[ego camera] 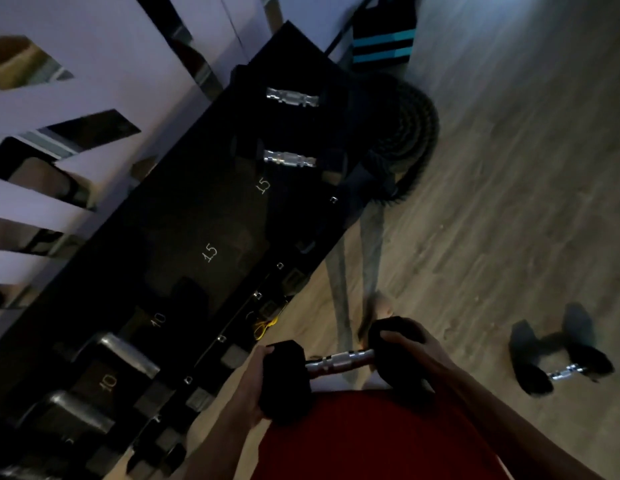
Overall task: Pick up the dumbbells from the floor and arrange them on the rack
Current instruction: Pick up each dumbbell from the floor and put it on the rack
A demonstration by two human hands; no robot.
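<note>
Dumbbell being held off the floor, one hand on each head
Left hand is gripping the head nearer the rack and right hand is curling over the other; the bar is lying across the body, roughly parallel to the racked handles. Rack is standing left and ahead, closest to the left hand; a second dumbbell is lying on the floor to the right

A dumbbell is held by its ends between the left grip and the right grip, just right of the rack. A second dumbbell is set on the floor, well to the right. A third dumbbell and a fourth dumbbell are seated at the rack's far end, with a coiled rope laid beside them on the floor.
</note>
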